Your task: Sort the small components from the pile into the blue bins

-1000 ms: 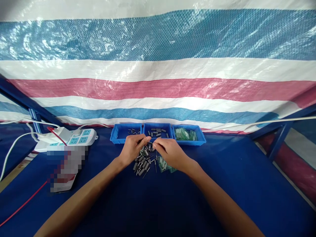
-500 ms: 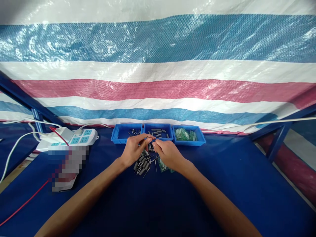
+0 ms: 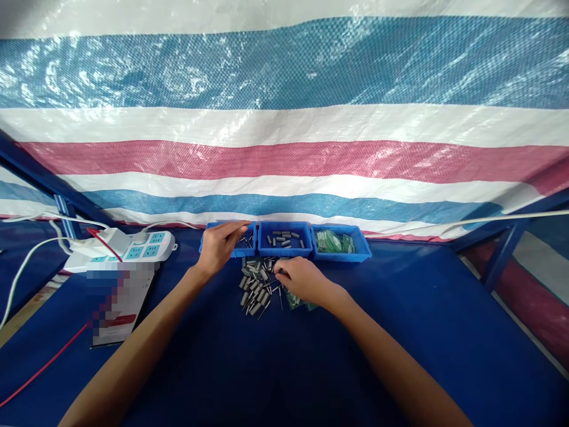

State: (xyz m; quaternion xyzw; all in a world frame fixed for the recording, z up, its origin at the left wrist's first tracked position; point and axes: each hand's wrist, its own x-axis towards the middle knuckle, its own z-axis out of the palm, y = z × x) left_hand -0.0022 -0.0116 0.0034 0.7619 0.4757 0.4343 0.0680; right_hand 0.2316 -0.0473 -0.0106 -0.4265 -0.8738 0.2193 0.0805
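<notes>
Over the left blue bin (image 3: pixel 216 254), which holds thin metal pins, is my left hand (image 3: pixel 219 246), its fingers stretched out to the right and nothing seen in them. My right hand (image 3: pixel 300 277) is curled at the right side of a pile of grey cylinders and pins (image 3: pixel 255 287); its fingertips are bent together, and whatever they hold is too small to make out. The middle blue bin (image 3: pixel 284 252) contains several grey cylinders. Green pieces (image 3: pixel 335 242) lie in the right blue bin (image 3: pixel 342 257). More green pieces (image 3: pixel 294 300) rest below my right hand.
A white power strip (image 3: pixel 151 246) with plugs and cables stands at the left on the blue table (image 3: pixel 284 367). A phone (image 3: pixel 128 305), partly pixelated, lies in front of it. Striped sheeting (image 3: pixel 284 160) hangs behind the bins, with blue frame bars at both sides.
My hands were together above the pile and have separated. My left hand has moved left over the left bin and its fingers have straightened. My right hand has moved slightly down toward the pile.
</notes>
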